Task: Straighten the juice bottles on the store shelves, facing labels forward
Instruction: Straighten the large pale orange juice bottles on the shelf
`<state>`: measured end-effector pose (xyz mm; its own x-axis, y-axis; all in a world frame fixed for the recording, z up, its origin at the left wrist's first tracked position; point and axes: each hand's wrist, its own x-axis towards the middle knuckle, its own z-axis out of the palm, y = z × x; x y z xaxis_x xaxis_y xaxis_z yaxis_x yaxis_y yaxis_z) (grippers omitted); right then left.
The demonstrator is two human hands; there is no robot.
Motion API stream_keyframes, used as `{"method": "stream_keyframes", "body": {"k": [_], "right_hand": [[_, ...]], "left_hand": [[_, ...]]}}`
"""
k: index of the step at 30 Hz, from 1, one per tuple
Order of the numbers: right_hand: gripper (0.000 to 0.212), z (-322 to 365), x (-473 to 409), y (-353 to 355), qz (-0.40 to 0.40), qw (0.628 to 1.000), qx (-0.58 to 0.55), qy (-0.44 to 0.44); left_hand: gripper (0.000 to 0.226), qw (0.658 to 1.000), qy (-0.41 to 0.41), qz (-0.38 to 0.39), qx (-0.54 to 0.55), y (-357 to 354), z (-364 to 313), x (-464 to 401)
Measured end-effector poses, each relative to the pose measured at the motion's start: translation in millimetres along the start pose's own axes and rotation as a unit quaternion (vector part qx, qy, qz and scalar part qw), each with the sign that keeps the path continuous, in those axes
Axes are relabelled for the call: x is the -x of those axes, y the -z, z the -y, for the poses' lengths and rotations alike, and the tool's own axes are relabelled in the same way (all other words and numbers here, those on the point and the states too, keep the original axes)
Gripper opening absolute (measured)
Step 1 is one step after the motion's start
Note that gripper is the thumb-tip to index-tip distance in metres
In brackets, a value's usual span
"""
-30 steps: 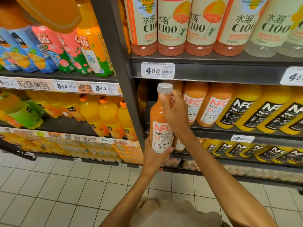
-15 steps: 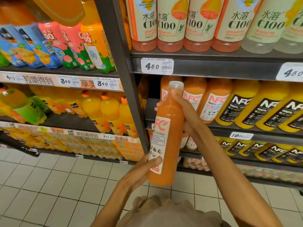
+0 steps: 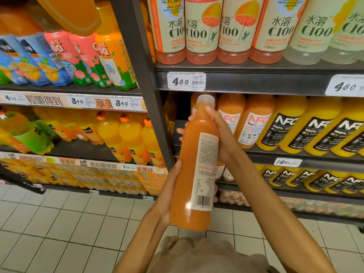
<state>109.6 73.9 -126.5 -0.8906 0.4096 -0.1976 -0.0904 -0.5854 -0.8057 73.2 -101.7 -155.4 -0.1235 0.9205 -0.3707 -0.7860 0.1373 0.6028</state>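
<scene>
I hold a tall orange NFC juice bottle (image 3: 194, 160) with a clear cap out in front of the shelf, tilted slightly. Its back label with small print and a barcode faces me. My left hand (image 3: 171, 192) grips the lower part of the bottle from the left. My right hand (image 3: 221, 134) wraps round the upper part from the right, fingertips showing past the bottle's left side. Behind it, orange NFC bottles (image 3: 254, 123) stand on the middle shelf (image 3: 256, 154) with labels forward. A gap lies at that shelf's left end.
Yellow NFC bottles with black labels (image 3: 307, 127) fill the shelf to the right. C100 bottles (image 3: 202, 30) stand on the shelf above. A dark upright post (image 3: 145, 91) divides the bays; the left bay holds colourful juice bottles (image 3: 82, 60). Tiled floor (image 3: 59, 223) lies below.
The bottle has come further out from the shelf towards me and turned, so the barcode side now faces me instead of the front label. My left hand moved up its lower side.
</scene>
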Motion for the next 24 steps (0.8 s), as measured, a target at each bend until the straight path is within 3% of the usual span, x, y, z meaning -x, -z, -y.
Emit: {"method": "stream_keyframes", "body": {"k": [2,7,12,17,19,21,24], "right_hand": [[0.039,-3,-2,0,0.015,0.998,-0.052,0.006],[0.04,4,-9,3,-0.041,0.998,-0.016,-0.034],[0.061,0,-15,5,-0.1,0.989,0.013,-0.112],[0.028,-11,-15,10,-0.104,0.985,0.002,-0.141],[0.025,-12,-15,10,-0.108,0.984,0.009,-0.144],[0.038,-10,-15,8,-0.107,0.984,0.004,-0.14],[0.043,-5,-16,7,-0.075,0.991,-0.001,-0.107]], "left_hand": [[0.069,1.0,0.008,0.02,0.02,-3,0,0],[0.073,0.999,-0.003,-0.054,0.009,-10,-1,1],[0.065,0.995,-0.007,-0.069,0.065,-30,-11,12],[0.03,0.994,-0.041,-0.101,0.009,-31,-21,-5],[0.045,0.997,-0.004,-0.069,0.038,-32,-17,5],[0.059,0.997,0.011,-0.032,0.074,-26,-8,18],[0.061,0.999,0.028,-0.028,0.024,-16,-6,12]]}}
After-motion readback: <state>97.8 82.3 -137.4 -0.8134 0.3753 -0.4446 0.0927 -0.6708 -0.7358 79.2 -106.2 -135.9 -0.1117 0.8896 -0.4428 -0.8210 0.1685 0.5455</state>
